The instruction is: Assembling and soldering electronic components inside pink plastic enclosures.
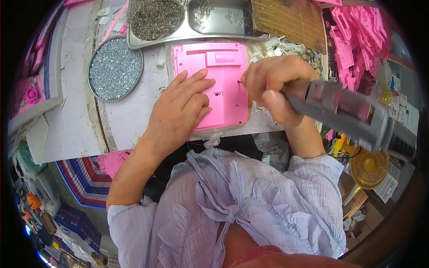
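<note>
A flat pink plastic casing point(225, 114) lies on the white table in front of me, with small screw holes and a raised rectangular part near its far edge. My left hand point(183, 100) rests flat on its left side, fingers spread. My right hand point(281, 85) is wrapped round a dark grey power screwdriver point(339, 107), its body slanting off to the right. The driver's tip meets the casing at a hole near the right edge. Whether a screw sits under the tip is too small to tell.
A round dish of silvery screws point(115, 69) stands left of the casing. Behind it, a metal tray point(192, 33) holds darker small parts. White plastic pieces point(277, 47) lie at the back right, near a cardboard sheet point(290, 20). Pink parts point(359, 40) are heaped far right; a yellow fan point(369, 167) stands below.
</note>
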`<state>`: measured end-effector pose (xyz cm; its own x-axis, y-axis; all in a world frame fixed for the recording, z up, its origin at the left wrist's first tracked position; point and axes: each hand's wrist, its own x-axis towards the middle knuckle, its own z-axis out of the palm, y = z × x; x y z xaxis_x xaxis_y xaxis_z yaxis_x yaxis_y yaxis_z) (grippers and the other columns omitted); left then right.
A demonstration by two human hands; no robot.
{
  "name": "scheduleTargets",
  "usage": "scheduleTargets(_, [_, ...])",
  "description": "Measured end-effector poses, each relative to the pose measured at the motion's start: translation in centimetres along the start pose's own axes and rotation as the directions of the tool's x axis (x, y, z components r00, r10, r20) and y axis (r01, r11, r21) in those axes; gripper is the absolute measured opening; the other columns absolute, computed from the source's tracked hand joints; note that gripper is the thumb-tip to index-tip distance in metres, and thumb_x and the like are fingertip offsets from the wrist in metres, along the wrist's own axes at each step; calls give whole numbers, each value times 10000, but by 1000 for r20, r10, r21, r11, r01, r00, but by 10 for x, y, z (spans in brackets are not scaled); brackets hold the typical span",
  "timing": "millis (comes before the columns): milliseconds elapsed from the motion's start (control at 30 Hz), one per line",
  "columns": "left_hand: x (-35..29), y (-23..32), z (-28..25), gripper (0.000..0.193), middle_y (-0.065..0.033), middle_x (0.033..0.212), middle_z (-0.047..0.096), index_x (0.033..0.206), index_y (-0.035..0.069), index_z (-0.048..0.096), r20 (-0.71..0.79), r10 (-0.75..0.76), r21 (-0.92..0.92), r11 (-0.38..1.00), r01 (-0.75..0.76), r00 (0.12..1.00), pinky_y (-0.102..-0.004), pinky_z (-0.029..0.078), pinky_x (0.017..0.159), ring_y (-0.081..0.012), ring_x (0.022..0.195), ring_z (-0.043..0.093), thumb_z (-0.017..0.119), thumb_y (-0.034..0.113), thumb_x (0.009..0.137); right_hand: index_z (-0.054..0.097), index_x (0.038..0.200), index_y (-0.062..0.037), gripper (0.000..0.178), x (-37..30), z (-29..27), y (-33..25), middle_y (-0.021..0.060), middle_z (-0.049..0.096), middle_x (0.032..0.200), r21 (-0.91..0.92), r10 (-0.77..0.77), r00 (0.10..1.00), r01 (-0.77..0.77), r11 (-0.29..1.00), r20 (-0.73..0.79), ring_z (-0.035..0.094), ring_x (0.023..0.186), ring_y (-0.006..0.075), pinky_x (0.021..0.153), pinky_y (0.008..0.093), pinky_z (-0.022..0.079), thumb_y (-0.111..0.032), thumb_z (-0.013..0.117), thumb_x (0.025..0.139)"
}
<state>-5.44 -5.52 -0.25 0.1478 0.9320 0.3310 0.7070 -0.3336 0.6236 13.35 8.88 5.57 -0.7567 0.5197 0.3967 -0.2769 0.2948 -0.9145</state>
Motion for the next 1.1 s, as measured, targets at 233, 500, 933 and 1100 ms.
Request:
scheduleTargets(233, [0,-3,-1,178,-144,1291,634,922,38,608,-1,-6,-17,1000,6,1000,-527,426,1117,-325,1307,571,745,95,824,474,821,-98,240,17,-14,3,43,511,576,48,-16,997,13,999,74,498,501,175,533,372,471,-178,655,956])
scheduleTargets(500, [1,-1,-1,158,-144,1285,638,906,27,616,9,-16,-30,999,16,1000,-522,445,1105,-322,1310,571,738,93,831,447,873,-95,229,56,-32,50,48,482,590,262,-33,999,26,965,22,429,517,142,534,336,402,-170,638,974])
scheduleTargets(933, [-9,2,-4,238,-58,1006,711,942,69,633,-243,-19,-99,995,-5,970,-450,521,979,-223,952,692,810,90,785,529,1093,-169,220,47,-1,-25,-40,535,641,437,-88,983,10,900,159,507,521,104,491,286,409,-324,645,988])
scheduleTargets(1100, [-12,6,-11,245,-32,944,705,955,82,639,-271,7,-83,996,-31,962,-447,517,972,-188,877,682,816,104,788,496,1056,-112,267,41,24,-27,-13,561,657,543,-126,978,15,840,169,523,516,98,432,265,374,-314,656,988])
